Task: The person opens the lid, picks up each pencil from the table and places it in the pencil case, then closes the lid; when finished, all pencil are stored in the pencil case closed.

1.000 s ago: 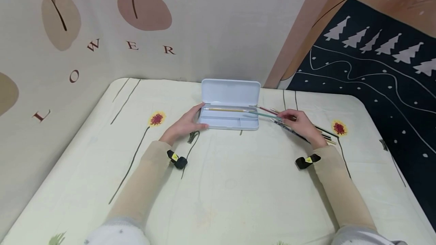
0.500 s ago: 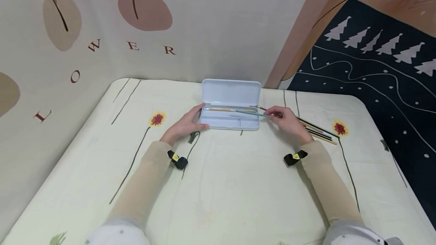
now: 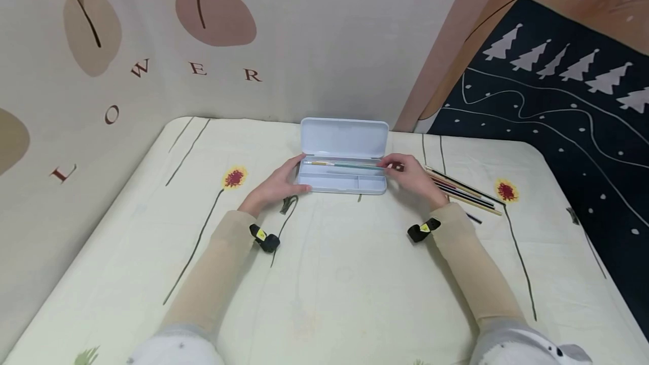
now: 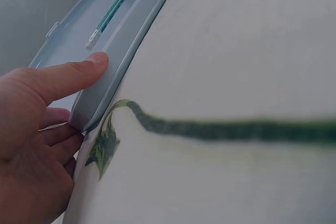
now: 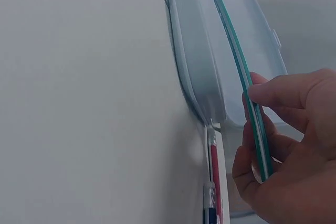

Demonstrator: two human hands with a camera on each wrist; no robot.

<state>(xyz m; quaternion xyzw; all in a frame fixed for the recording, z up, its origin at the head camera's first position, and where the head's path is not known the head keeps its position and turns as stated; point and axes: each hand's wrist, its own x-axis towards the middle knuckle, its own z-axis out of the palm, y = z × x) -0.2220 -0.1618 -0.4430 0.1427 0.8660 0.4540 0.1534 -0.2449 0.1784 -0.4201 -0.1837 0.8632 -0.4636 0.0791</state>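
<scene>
The right hand point(image 3: 412, 176) had its thumb and fingers closed in a pinch on a green pencil point(image 5: 232, 40), with no slack left. The pencil was slim and straight, a pale stripe along its side, with a silver band and white eraser at the far end. At the centre of the head view it lay across the back compartment of a pale blue box point(image 3: 327, 182); whether it touched the bottom could not be told. The left hand point(image 3: 278, 183) held the box's left end, thumb at the front corner, fingers at the back. The box's lid point(image 3: 345, 138) stood raised.

Underneath was a cream tablecloth point(image 3: 334, 275) printed with sunflowers and thin stems. A pale wall sheet point(image 3: 314, 83) with brown letters filled the upper left, and a dark cloth point(image 3: 558, 106) with white trees the right edge.

A yellow pencil point(image 3: 323, 163) lay in the back compartment. More pencils point(image 3: 463, 190) lay loosely bunched right of centre, partly covered by the right hand, which also hid the green pencil's near end.
</scene>
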